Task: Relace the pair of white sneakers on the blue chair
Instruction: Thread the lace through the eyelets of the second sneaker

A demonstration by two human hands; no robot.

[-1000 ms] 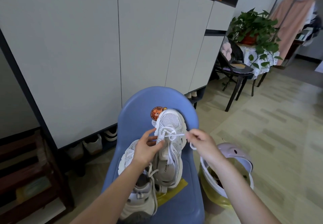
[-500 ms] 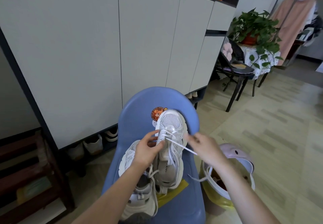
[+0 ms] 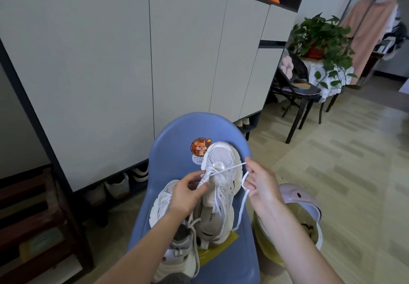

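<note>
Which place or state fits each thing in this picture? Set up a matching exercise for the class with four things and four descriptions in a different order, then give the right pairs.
Things
1. white lace
2. round orange squirrel sticker
3. leafy green potted plant
4. second white mesh sneaker

Descriptions
A. stuck on the blue plastic chair back
B. lying under the left hand and wrist
C. pulled taut by the right hand
D. standing on a cloth-covered table far right

Pairs: 1-C, 2-A, 3-D, 4-B
</note>
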